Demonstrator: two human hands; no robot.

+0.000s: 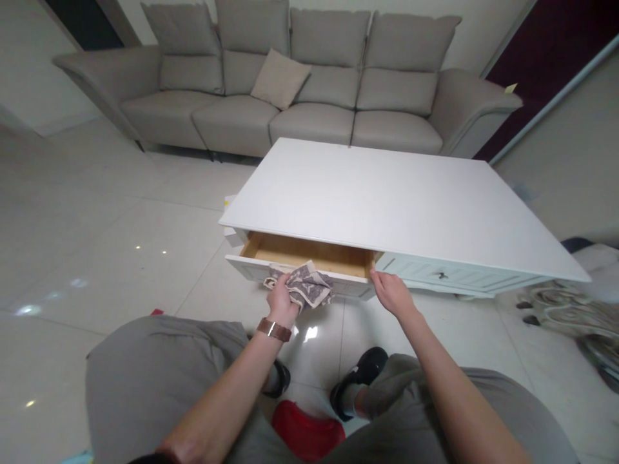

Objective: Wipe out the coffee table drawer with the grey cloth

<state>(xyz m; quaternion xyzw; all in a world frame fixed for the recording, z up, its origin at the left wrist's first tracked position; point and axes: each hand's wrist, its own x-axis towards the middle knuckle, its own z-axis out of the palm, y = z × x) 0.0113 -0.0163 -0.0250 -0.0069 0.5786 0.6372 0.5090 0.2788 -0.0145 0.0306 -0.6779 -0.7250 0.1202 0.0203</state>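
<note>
A white coffee table (pixel 387 200) stands before me with its left drawer (pixel 242 265) pulled out, baring a light wooden inside. My left hand (pixel 282 303), with a brown watch on the wrist, is closed on a folded grey-and-cream patterned cloth (pixel 309 285) at the drawer's front panel. Part of that panel is hidden behind the cloth. My right hand (pixel 391 293) grips the right end of the drawer front, thumb and fingers at its top edge. Farther right, the second drawer (pixel 464 280) with a small dark knob is closed.
A long grey sofa (pixel 319 122) with a beige cushion (pixel 280 78) stands behind the table. Below me, between my feet, is a red object (pixel 308 432), possibly a stool. Patterned rolled or folded material (pixel 570 306) lies at the right. The tiled floor (pixel 145 238) is glossy.
</note>
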